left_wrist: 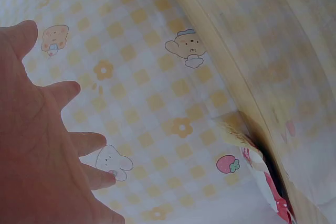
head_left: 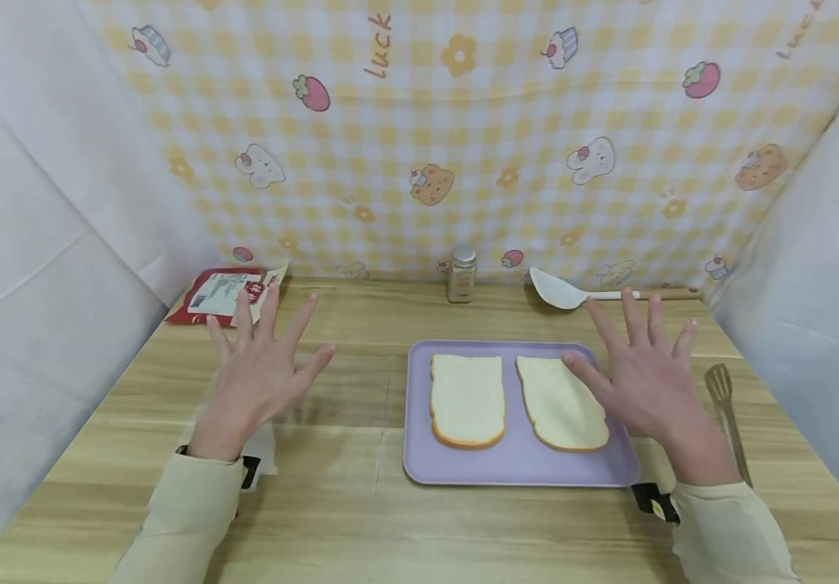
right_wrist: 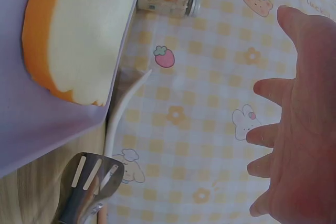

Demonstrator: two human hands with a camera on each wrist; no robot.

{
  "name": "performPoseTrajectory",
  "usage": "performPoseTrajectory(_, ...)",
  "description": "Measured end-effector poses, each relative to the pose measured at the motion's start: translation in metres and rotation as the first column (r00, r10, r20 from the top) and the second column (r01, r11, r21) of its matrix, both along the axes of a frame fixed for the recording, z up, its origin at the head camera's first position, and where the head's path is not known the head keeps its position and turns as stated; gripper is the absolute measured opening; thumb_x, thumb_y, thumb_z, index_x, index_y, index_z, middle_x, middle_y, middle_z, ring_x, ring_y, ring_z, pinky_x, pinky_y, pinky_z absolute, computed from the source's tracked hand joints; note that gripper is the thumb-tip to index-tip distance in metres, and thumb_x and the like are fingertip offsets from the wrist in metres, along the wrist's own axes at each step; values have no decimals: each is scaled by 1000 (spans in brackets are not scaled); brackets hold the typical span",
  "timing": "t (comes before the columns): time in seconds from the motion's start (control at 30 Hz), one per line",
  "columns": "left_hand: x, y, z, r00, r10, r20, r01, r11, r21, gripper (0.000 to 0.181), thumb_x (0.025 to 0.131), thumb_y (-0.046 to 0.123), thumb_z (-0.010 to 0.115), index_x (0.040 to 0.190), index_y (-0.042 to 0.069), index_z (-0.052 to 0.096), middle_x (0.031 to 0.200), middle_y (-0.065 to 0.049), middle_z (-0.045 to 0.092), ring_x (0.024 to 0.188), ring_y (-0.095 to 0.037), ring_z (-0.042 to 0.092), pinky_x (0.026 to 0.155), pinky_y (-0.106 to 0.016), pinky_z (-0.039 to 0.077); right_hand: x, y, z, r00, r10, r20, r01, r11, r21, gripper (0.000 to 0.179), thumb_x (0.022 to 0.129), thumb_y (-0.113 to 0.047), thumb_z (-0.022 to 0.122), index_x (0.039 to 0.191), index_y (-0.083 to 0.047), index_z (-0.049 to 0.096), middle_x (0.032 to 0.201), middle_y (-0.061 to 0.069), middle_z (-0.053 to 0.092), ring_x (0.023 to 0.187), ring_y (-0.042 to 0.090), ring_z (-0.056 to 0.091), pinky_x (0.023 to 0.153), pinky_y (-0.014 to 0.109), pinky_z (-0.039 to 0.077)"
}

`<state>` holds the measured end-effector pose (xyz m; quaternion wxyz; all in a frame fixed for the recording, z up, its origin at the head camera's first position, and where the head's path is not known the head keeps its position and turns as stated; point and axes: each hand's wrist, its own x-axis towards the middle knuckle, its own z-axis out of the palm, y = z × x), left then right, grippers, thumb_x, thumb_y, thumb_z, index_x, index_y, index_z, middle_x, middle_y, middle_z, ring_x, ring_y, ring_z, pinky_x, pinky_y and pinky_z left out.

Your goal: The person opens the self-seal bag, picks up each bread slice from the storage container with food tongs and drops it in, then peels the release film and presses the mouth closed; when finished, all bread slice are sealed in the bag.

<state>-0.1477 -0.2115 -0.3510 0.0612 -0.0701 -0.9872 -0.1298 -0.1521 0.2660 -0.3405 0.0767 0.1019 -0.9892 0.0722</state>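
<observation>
My left hand (head_left: 260, 375) is raised over the left of the table, fingers spread and holding nothing. My right hand (head_left: 644, 381) is raised the same way, its thumb overlapping the right bread slice (head_left: 558, 405) in the head view. That slice lies beside another bread slice (head_left: 467, 399) on a lavender tray (head_left: 522, 472). In the right wrist view the fingers stand apart from the tray (right_wrist: 31, 135). Behind the left fingertips lies a red and white packet (head_left: 218, 296), nearest to that hand.
A small glass jar with a metal lid (head_left: 462, 276) stands at the back. Right of it lies a white turner (head_left: 558, 290) with a wood-ended handle. A slotted spatula (head_left: 722, 393) lies at the right edge. Something white (head_left: 262, 450) shows beneath the left wrist. A checked cloth (head_left: 405, 122) hangs behind.
</observation>
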Motion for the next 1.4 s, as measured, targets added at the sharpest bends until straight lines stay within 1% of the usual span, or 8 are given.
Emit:
performPoseTrajectory(0.13,2,-3,1,1000,-2,28,2,1000,-6,82,104,76,31,171,32,13,178,-19,-9,158,-51,-23,113,-83,-19,2,-5,3,999,35,-13,-35,999,-10,86,104,-69,44,171,-23,15,176,26,1,159,58,-5,111,91,-4)
performPoseTrajectory(0.27,2,-4,4,992,-44,115,45,999,-11,87,104,74,36,171,22,17,177,-24,7,159,-58,-6,118,-83,-9,9,-29,9,988,130,-79,-137,987,-86,81,102,-60,58,166,-16,34,166,24,39,154,53,32,118,81,17)
performPoseTrajectory(0.37,3,-5,3,972,-103,210,100,995,24,86,104,65,50,169,14,26,173,-26,22,158,-59,12,121,-81,5,17,-65,6,956,236,-176,-261,955,-140,65,99,-48,71,149,-10,59,142,17,68,131,45,62,113,66,42)
performPoseTrajectory(0.5,7,-10,-2,941,-169,293,165,986,40,81,101,52,66,164,9,38,168,-28,33,154,-58,25,121,-77,20,25,-125,-7,895,418,-154,-434,895,-98,49,98,-43,72,134,-10,71,127,11,77,116,35,72,98,56,57)
performPoseTrajectory(0.67,11,-18,-11,927,-217,306,222,975,16,76,99,46,73,160,11,45,165,-30,38,152,-57,32,120,-76,25,32,-175,-21,805,592,41,-594,802,63,48,104,-48,63,136,-14,69,137,5,70,131,30,61,104,53,52)
performPoseTrajectory(0.8,13,-22,-18,914,-241,328,250,968,14,74,97,44,75,159,14,48,165,-30,38,152,-55,34,119,-75,28,35,-192,-34,766,628,136,-642,758,117,48,105,-48,61,140,-15,65,145,6,64,145,34,51,113,59,46)
performPoseTrajectory(1.07,12,-25,-33,902,-230,364,259,965,-31,71,98,47,74,158,18,49,168,-26,35,155,-52,32,116,-78,29,35,-213,-51,747,601,284,-641,764,70,56,108,-52,52,155,-21,53,164,2,49,158,38,34,124,72,22)
performPoseTrajectory(1.4,15,-24,-36,912,-244,330,269,963,-29,64,97,44,76,153,18,57,164,-27,40,151,-53,37,112,-75,38,38,-220,-53,739,585,334,-641,763,81,62,107,-54,54,157,-18,51,167,0,44,160,34,32,125,72,20)
